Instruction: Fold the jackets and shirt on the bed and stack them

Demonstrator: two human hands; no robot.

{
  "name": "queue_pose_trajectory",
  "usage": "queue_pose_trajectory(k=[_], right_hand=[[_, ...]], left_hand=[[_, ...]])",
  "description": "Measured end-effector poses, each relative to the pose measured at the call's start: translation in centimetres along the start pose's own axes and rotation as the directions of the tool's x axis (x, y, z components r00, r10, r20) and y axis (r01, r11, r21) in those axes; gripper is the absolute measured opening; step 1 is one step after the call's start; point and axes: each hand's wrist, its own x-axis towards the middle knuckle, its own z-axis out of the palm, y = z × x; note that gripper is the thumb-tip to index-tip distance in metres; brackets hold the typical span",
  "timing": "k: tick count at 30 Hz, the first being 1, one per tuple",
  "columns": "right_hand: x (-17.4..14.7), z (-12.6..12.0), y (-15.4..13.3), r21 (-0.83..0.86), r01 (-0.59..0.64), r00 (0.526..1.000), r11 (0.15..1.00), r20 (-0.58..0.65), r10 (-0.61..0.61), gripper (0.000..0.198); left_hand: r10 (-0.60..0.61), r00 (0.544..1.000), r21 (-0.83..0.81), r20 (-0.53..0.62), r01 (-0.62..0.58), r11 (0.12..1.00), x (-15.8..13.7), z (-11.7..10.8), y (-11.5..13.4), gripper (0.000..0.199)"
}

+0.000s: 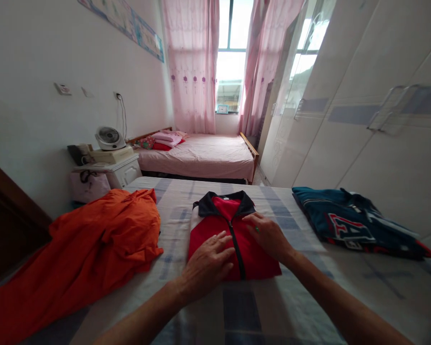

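A red zip-up jacket (251,254) with a dark collar lies folded into a neat block, front side up, in the middle of the near bed. Its black zip runs down the centre. Over the jacket's left half is my left hand (209,258), palm down with fingers stretched out. My right hand (267,233), a green-stoned ring on one finger, rests near the collar on the right side, fingers extended and slightly bent. Neither hand grips the cloth.
An orange garment (111,244) lies loosely heaped at the left of the checked bedsheet (240,306). At the right is a stack of folded dark blue clothes (352,225). Beyond stand a pink bed (208,158), a white nightstand (124,175) with a fan (109,138), and white wardrobes (345,120).
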Motion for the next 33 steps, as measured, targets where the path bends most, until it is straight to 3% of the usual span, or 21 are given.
queue_pose_trajectory(k=[4,7,12,17,22,29,33], right_hand=[[0.5,1.6,-1.2,0.003,0.057,0.996,0.998,0.073,-0.057,0.026],[1.4,2.8,-1.7,-0.064,0.028,0.995,0.998,0.102,-0.021,0.03],[2.9,3.9,-1.8,-0.184,0.011,0.985,0.983,0.171,0.021,0.02],[3.2,4.0,-1.7,-0.203,0.006,0.982,0.979,0.187,0.033,0.02],[3.1,3.8,-1.3,-0.09,0.003,0.977,0.996,0.211,0.016,0.016],[3.5,4.8,-2.6,-0.215,-0.082,0.976,0.973,0.179,0.122,0.019],[3.5,5.0,-2.9,-0.26,-0.047,0.975,0.964,0.198,0.1,0.024]], left_hand=[[0.115,0.99,-0.039,0.075,-0.113,0.993,0.3,1.5,-0.2,0.048],[0.099,0.992,-0.041,0.076,-0.096,0.995,0.0,2.0,-0.7,0.05],[0.085,0.995,-0.043,0.056,-0.083,0.996,-0.3,1.9,-0.7,0.049],[0.084,0.996,-0.056,0.037,-0.082,0.995,-0.3,2.1,-0.6,0.05],[0.076,0.997,-0.068,0.023,-0.075,0.995,-0.2,2.2,-0.5,0.051],[0.064,0.998,-0.088,0.006,-0.064,0.994,-0.3,2.0,-0.2,0.05],[0.069,0.998,-0.102,-0.005,-0.069,0.992,-0.2,2.1,-0.3,0.05]])
